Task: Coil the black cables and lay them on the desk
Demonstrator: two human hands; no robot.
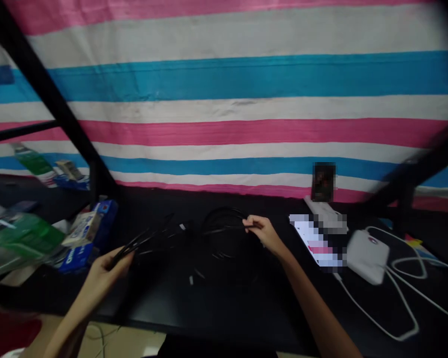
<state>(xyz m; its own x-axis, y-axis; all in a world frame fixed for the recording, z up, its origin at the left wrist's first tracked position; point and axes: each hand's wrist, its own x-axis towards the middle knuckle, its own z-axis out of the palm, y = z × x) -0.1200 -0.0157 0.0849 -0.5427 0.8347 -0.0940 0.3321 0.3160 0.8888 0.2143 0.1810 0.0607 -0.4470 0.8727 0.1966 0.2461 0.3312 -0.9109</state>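
Observation:
A bundle of black cables (194, 231) lies stretched and looped over a black table (216, 298). My left hand (108, 266) is closed round one end of the cable bundle at the table's near left. My right hand (263, 232) pinches a loop of the same cables further back and to the right. Loose cable ends with small plugs lie between the two hands. The picture is blurred, so fine detail of the cables is lost.
A white box-shaped device (369, 254) with white cords (406, 293) sits at the right, next to a flat blurred-out item (317, 238). Blue and green packages (85, 233) crowd the left side. A striped pink, blue and white cloth (246, 99) hangs behind. Black frame bars (56, 99) slant at left and right.

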